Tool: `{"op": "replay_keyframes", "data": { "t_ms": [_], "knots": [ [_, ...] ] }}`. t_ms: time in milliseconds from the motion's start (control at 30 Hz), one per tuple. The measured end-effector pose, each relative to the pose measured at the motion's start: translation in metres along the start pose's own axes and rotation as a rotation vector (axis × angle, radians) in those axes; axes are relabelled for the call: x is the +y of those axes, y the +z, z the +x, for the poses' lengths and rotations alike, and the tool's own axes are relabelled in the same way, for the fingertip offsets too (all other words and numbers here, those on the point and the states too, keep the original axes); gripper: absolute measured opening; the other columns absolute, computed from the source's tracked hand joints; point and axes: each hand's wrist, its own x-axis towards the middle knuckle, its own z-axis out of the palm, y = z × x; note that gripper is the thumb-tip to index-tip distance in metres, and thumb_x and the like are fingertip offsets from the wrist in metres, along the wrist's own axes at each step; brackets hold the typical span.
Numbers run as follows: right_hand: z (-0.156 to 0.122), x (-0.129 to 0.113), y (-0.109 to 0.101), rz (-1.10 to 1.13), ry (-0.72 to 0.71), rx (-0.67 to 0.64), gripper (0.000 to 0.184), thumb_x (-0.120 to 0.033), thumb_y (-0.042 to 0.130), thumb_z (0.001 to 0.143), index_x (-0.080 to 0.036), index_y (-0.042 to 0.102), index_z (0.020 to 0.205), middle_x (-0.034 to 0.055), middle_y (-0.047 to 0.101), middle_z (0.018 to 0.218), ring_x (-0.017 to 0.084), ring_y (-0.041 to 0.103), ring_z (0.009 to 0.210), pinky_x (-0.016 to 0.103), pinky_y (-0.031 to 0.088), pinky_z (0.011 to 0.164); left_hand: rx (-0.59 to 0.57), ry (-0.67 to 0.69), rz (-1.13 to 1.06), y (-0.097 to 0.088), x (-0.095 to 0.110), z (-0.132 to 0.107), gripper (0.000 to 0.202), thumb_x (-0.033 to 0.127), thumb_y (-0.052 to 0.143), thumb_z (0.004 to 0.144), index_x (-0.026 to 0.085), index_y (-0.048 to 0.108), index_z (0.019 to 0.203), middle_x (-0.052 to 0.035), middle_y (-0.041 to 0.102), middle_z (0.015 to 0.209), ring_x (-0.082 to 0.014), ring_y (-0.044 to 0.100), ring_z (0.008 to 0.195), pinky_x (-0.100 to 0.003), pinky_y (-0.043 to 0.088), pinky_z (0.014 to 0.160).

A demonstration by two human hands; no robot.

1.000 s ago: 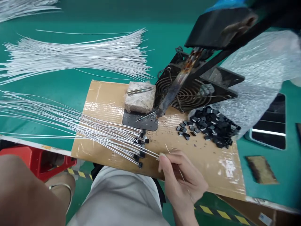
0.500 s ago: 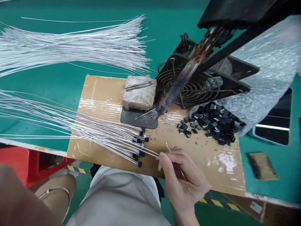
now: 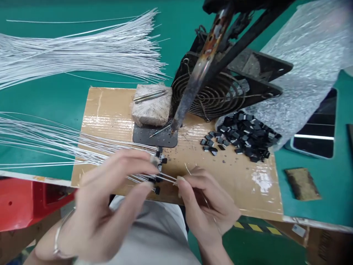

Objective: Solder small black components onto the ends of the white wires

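Note:
My right hand pinches the ends of two white wires between thumb and forefinger. A thin silvery wire, which looks like solder, sticks up past those fingers and runs down across the palm. My left hand, somewhat blurred, is over the bundle of white wires, thumb and forefinger spread apart and nothing visible between them. Black end pieces sit on the tips of several wires in that bundle, partly hidden by my left hand. All this is over the front of a tape-covered cardboard sheet.
A heat-stained soldering iron slants down from above, beside a fan with a wire grille. A wrapped block carries metal tips. Loose black pieces are piled right, near bubble wrap, a phone and a brown pad. More white wires lie behind.
My left hand has come up from the lower left to the wire bundle. The right hand keeps its pinch on the wires. The whole view has shifted slightly.

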Motion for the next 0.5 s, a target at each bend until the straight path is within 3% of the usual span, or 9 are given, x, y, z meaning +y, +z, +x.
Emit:
{"op": "replay_keyframes", "data": {
  "t_ms": [100, 200, 333, 500],
  "knots": [
    [0.006, -0.005, 0.002, -0.004, -0.033, -0.012, 0.019, -0.003, 0.07, 0.09, -0.021, 0.067, 0.085, -0.0027, 0.06, 0.07, 0.012, 0.052, 0.059, 0.028, 0.039, 0.056, -0.014, 0.018, -0.07, 0.013, -0.006, 0.031, 0.025, 0.011, 0.054, 0.104, 0.019, 0.062, 0.126, -0.009, 0.073, 0.119, -0.021, 0.068, 0.11, -0.036, 0.056, 0.095],
    [0.012, -0.008, 0.005, -0.008, -0.05, -0.018, 0.019, -0.003, 0.07, 0.091, -0.021, 0.067, 0.085, -0.0026, 0.06, 0.071, 0.012, 0.052, 0.061, 0.029, 0.041, 0.058, -0.051, 0.023, -0.095, 0.02, -0.007, 0.038, 0.019, 0.01, 0.054, 0.103, 0.019, 0.062, 0.118, -0.0056, 0.073, 0.105, -0.0178, 0.067, 0.091, -0.032, 0.053, 0.081],
    [0.015, -0.006, 0.007, 0.012, -0.087, -0.043, 0.017, -0.003, 0.069, 0.091, -0.02, 0.068, 0.087, -0.0022, 0.061, 0.072, 0.012, 0.053, 0.063, 0.028, 0.042, 0.058, -0.129, -0.121, -0.113, 0.017, -0.01, 0.036, 0.013, 0.013, 0.056, 0.103, 0.022, 0.064, 0.106, 0.0004, 0.068, 0.084, -0.0152, 0.057, 0.072, -0.03, 0.045, 0.069],
    [0.015, -0.004, 0.009, 0.031, -0.072, -0.068, 0.016, -0.005, 0.068, 0.093, -0.02, 0.069, 0.09, -0.0011, 0.063, 0.074, 0.012, 0.055, 0.064, 0.027, 0.042, 0.057, -0.159, -0.298, -0.295, 0.016, -0.011, 0.041, 0.014, 0.019, 0.059, 0.102, 0.021, 0.066, 0.091, 0.0018, 0.066, 0.076, -0.0126, 0.055, 0.068, -0.025, 0.043, 0.062]
  ]
}}
